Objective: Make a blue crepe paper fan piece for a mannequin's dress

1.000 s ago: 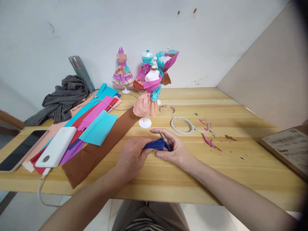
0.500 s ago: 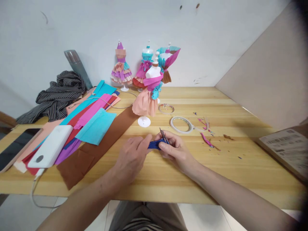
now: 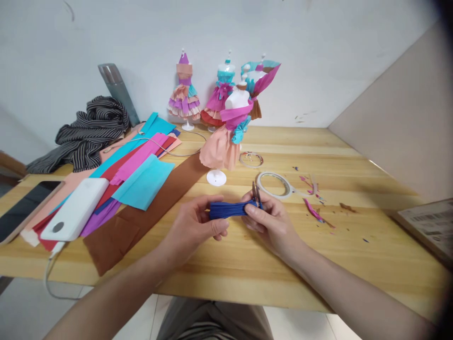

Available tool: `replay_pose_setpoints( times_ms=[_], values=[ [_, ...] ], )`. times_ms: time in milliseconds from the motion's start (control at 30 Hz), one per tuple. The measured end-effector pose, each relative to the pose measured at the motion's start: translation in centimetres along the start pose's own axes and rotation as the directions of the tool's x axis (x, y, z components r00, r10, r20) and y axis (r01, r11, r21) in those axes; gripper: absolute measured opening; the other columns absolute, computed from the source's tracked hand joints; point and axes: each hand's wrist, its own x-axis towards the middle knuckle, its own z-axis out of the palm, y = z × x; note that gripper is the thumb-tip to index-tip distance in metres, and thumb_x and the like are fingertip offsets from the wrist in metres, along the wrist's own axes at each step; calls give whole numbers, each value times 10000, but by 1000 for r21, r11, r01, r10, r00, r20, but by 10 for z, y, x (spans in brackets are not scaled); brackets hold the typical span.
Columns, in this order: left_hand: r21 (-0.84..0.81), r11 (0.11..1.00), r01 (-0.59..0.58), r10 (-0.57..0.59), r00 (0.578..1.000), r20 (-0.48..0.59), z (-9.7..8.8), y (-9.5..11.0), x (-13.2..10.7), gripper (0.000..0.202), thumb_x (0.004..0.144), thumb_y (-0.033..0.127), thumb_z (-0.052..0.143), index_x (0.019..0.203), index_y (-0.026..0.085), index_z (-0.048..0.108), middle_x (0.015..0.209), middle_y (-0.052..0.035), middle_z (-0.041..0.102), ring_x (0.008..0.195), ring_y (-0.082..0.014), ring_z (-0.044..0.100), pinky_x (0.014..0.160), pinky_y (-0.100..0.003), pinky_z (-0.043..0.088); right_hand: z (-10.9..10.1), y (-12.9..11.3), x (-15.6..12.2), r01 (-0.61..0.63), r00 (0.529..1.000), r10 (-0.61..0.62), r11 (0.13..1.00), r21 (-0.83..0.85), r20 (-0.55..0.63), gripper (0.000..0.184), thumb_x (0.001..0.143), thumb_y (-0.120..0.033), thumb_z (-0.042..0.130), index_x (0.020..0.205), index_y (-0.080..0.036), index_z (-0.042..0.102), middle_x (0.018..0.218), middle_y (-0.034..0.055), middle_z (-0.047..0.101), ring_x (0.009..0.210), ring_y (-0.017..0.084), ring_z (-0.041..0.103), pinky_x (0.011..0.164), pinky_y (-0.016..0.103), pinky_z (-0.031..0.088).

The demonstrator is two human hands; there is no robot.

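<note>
A strip of dark blue crepe paper [image 3: 228,209], gathered into narrow pleats, stretches between my hands above the table. My right hand [image 3: 271,219] pinches its right end between thumb and fingers. The same hand keeps hold of small scissors [image 3: 255,191], whose dark blades point up past the fingers; their handles are mostly hidden. Around the strip's left end, my left hand [image 3: 196,219] has its thumb below and its index finger above, spread apart. Whether its hidden fingers touch the paper from behind cannot be made out. Beyond stands a mannequin [image 3: 238,101] in a pink and peach paper dress.
Brown crepe paper [image 3: 155,208], a turquoise sheet [image 3: 144,182], a white power bank [image 3: 76,208] and a phone [image 3: 26,208] lie leftward. A tape roll [image 3: 274,185] and paper scraps [image 3: 313,210] lie right. Several dressed mannequins [image 3: 184,94] stand behind; a cardboard box [image 3: 430,226] is far right.
My left hand has loosened its closed grip and spread its fingers, baring more of the pleated blue strip. My right hand still holds the strip and scissors. The view has shifted slightly.
</note>
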Motion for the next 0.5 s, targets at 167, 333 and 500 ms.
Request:
replay_pose_setpoints(
  times_ms=[167, 333, 500],
  values=[
    [-50, 999, -9, 7, 1000, -23, -1, 3, 0, 465, 621, 284, 801, 997, 87, 611, 576, 5, 662, 506, -110, 600, 529, -237, 494, 0, 1, 1, -17, 1000, 17, 999, -37, 3, 348, 730, -459, 755, 822, -183, 564, 478, -108, 342, 388, 46, 205, 416, 236, 109],
    [-35, 999, -31, 29, 998, -54, -1, 3, 0, 393, 657, 362, 781, 900, 100, 619, 528, -5, 659, 477, -116, 596, 499, -230, 482, -1, 2, 0, -26, 999, 28, 998, -52, 33, 347, 738, -462, 756, 828, -179, 577, 495, -101, 361, 388, 41, 211, 404, 228, 112],
    [-18, 999, -48, 46, 995, -90, -1, 1, 1, 335, 664, 379, 767, 802, 116, 613, 504, -10, 659, 447, -109, 583, 479, -220, 479, -2, 4, 0, -10, 998, 13, 998, -57, 61, 364, 742, -469, 750, 886, -169, 603, 514, -91, 380, 394, 38, 225, 394, 211, 118]
  ],
)
